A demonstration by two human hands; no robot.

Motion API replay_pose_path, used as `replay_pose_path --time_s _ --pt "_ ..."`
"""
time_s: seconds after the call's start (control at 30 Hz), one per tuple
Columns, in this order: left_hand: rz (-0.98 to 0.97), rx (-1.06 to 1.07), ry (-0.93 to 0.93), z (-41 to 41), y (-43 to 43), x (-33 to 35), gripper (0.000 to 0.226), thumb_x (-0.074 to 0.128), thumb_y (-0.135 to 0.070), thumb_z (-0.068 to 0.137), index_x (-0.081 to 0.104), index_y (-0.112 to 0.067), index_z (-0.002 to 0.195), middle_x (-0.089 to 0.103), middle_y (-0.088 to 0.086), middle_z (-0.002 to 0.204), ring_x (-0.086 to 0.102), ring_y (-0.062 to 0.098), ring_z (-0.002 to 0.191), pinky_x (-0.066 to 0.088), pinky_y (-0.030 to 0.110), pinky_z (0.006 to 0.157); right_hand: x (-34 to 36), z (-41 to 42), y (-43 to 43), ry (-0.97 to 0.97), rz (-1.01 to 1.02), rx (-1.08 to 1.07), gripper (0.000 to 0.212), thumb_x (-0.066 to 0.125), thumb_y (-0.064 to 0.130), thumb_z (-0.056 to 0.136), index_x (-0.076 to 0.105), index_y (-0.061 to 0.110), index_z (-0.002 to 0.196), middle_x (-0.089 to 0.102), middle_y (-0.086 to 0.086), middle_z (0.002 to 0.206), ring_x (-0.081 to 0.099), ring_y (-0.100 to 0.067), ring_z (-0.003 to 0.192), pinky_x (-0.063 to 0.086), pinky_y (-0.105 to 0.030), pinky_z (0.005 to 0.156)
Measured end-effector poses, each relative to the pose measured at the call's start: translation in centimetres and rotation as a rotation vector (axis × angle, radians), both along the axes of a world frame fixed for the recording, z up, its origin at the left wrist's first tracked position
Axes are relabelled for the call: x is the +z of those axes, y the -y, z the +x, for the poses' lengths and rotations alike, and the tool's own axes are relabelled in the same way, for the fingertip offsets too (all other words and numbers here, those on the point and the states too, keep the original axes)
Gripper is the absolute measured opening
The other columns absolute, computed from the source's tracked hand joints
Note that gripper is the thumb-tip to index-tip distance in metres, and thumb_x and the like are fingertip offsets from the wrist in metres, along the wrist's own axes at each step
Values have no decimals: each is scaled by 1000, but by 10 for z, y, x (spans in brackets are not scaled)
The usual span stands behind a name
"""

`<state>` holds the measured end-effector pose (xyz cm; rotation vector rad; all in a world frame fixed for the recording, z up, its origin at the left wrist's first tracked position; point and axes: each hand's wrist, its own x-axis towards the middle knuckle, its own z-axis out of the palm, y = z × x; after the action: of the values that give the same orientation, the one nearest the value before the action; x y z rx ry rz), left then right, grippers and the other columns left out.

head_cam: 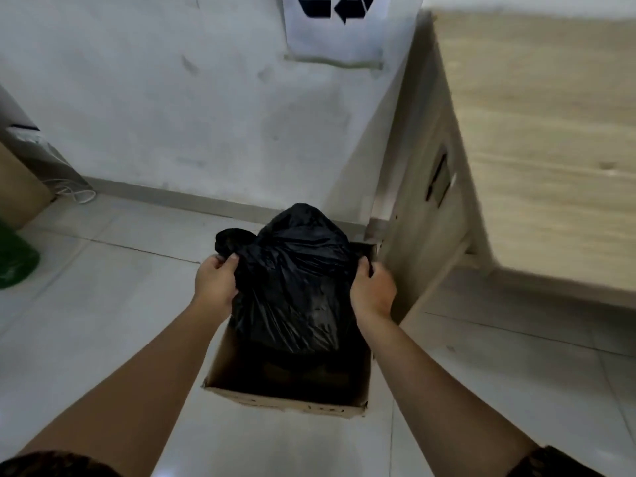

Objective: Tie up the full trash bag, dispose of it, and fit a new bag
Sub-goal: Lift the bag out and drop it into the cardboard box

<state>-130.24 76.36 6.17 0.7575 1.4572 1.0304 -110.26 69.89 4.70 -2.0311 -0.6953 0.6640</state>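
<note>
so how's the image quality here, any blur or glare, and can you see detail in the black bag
Head view: the wooden cabinet at right is smeared with motion blur, and straight edges bow from the wide-angle lens. Lighting is soft and flat, with a pale sheen on the floor tiles near the bottom. The black bag shows glossy creases, but the cardboard box interior beneath it is too dark to read.

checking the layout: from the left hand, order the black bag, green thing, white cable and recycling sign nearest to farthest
1. black bag, gripped by the left hand
2. white cable, on the floor by the wall, to the left
3. green thing, at the left edge
4. recycling sign, high on the wall
</note>
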Motion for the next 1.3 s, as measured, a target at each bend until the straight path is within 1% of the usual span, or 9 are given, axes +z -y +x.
replay_pose_path --time_s 0.17,0.23,0.3,0.43,0.6,0.7,0.83,1.03,1.3 --pt "-45 -28 -81 1 2 -67 10 53 -15 94 57 -9 87 61 10 95 60 24 84 50 38 84 -57 9 3 -131 -98 40 36 38 32 99 58 4 109 60 -12 110 52 -20 85 39 -30 74" --pt "-67 -52 -112 2 6 -80 9 52 -14 94 56 -8 99 60 8 101 59 20 90 51 37 80 -69 9 7 -149 -152 73 35 39 29 99 53 9 124 57 -9 124 55 -24 103 43 -32 82" --pt "-95 -113 -127 1 12 -84 17 52 -12 94 56 -8 110 57 8 111 56 19 103 50 38 87 -75 10 11 -174 -186 111 37 40 26 99 48 15 133 51 -6 135 52 -25 118 43 -32 92" --pt "-133 -248 -259 -5 26 -71 16 53 -12 93 59 -14 107 57 5 115 55 22 111 47 34 91 -62 11 23 -73 -234 244 39 39 23 98 46 16 136 47 -7 140 49 -24 123 37 -24 87" --pt "-109 -367 -431 -3 58 -15 18 55 -12 91 62 -13 108 60 6 110 55 20 100 43 30 85 -8 10 50 17 -311 392 40 38 23 99 43 15 138 44 -9 141 50 -26 121 40 -25 87" --pt "-81 -448 -517 3 83 35 22 57 -7 89 63 -3 110 62 12 111 57 27 107 41 28 88 37 13 76 57 -384 470 41 40 23 98 43 14 138 47 -9 141 49 -26 124 41 -29 97" --pt "-61 -609 -619 13 123 105 24 57 -9 89 63 -4 112 63 14 116 57 26 112 38 21 88 105 23 122 79 -423 508 41 41 23 97 47 12 136 51 -10 137 52 -25 120 43 -25 92" --pt "54 -853 -766 40 189 202 28 55 -16 91 59 -10 118 61 8 123 56 21 115 41 25 96 205 56 207 149 -481 561 44 37 24 99 39 11 141 42 -9 145 44 -24 129 37 -22 96" --pt "216 -972 -811 125 280 298 30 55 -20 91 57 -16 121 58 5 127 53 19 119 44 31 99 303 139 311 234 -478 503 45 40 23 98 41 7 140 44 -13 145 41 -29 133 33 -30 105"
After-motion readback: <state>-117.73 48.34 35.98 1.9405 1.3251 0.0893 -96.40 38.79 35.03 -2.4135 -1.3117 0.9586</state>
